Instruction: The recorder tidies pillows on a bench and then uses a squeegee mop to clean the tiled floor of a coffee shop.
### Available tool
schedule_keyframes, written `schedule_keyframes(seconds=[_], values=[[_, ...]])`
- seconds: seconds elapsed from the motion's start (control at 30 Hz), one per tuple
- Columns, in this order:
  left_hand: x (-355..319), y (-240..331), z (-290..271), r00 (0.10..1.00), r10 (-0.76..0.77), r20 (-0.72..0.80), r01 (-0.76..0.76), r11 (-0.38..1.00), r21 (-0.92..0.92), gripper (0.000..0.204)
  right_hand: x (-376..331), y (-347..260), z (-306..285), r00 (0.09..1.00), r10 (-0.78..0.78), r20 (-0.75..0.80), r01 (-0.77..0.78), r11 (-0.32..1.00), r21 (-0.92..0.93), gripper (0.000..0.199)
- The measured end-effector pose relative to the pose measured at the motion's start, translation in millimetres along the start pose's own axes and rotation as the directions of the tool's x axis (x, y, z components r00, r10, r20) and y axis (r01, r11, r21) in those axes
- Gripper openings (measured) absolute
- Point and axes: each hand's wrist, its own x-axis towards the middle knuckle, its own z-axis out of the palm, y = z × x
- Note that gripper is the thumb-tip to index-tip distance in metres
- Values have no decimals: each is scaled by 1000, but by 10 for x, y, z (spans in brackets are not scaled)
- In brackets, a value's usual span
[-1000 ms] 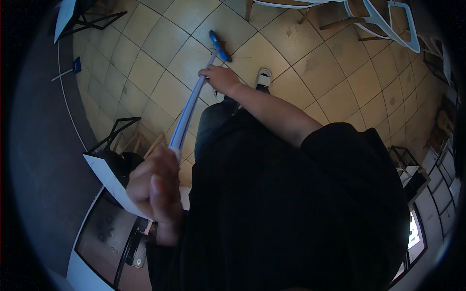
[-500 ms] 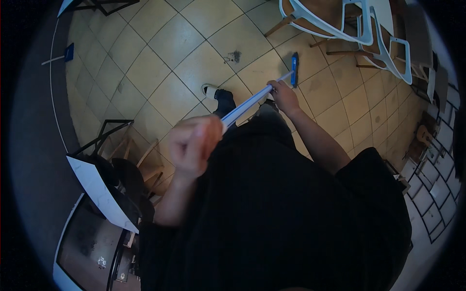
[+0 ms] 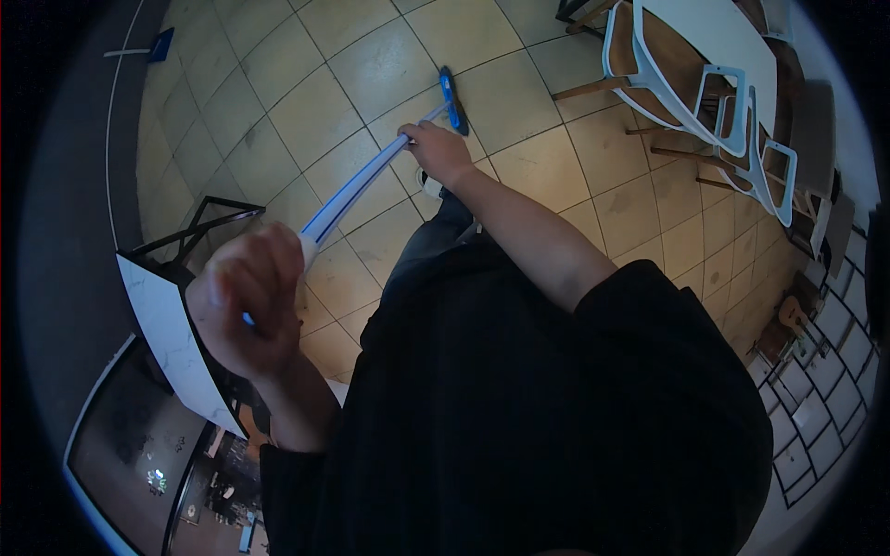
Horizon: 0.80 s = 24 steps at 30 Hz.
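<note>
A broom with a long white-and-blue handle (image 3: 357, 185) slants across in front of me. Its blue head (image 3: 452, 102) rests on the tiled floor beyond my right hand. My left hand (image 3: 246, 296) is closed round the top end of the handle, raised close to the camera. Lower down the handle, my right hand (image 3: 440, 153) grips it with the arm stretched forward and to the left. Part of a light shoe (image 3: 430, 184) shows just below the right hand. The rest of my feet is hidden.
At the upper right, white-framed chairs (image 3: 626, 60) with wooden legs stand by a white table (image 3: 718, 32). A blue dustpan (image 3: 160, 44) is by the dark wall at the upper left. A marble-patterned tabletop (image 3: 176, 338) with a black frame is close on my left.
Both hands and the broom have swung left, and the broom head has moved left in the view. My view has shifted too. A dark patch seen on the tiles earlier no longer shows.
</note>
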Motion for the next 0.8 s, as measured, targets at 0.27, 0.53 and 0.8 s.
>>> schedule_keyframes(seconds=[0.27, 0.53, 0.8], values=[[-586, 733, -403, 987, 113, 112, -108, 993, -53, 53, -592, -500, -143, 978, -210, 10, 210, 975, -69, 20], [-829, -521, 351, 932, -174, 317, 265, 925, -271, 56, -2321, 1041, -252, 957, 272, 100, -238, 935, -261, 26], [-1243, -1133, 1648, 812, -420, 405, 448, 894, 29, 52, -2896, 2279, 66, 858, 514, -13, -512, 851, -113, 23]])
